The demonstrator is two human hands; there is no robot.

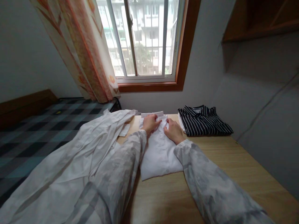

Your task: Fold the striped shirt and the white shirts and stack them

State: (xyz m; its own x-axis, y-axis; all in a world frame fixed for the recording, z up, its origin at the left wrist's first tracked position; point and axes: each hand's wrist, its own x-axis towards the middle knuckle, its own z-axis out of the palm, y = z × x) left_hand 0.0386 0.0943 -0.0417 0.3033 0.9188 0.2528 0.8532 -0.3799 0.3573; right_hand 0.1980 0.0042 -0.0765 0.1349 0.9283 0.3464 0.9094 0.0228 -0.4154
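A white shirt [161,155] lies folded into a narrow shape on the wooden table, its collar end pointing at the window. My left hand [149,123] is at the left side of the collar, with its fingers bent and closed on the fabric. On the collar's right side, my right hand [173,130] pinches the shirt's edge between thumb and fingers. Parts of the collar are hidden under the fingers. Both forearms, in grey-and-white patterned sleeves, flank the shirt.
Loose white clothes [77,155] are heaped along the left of the table [224,168]. A folded black-and-white striped garment [203,121] sits at the back right. A bed with a checked cover [35,133] adjoins on the left. Beyond are a curtain [77,46] and a window [149,46].
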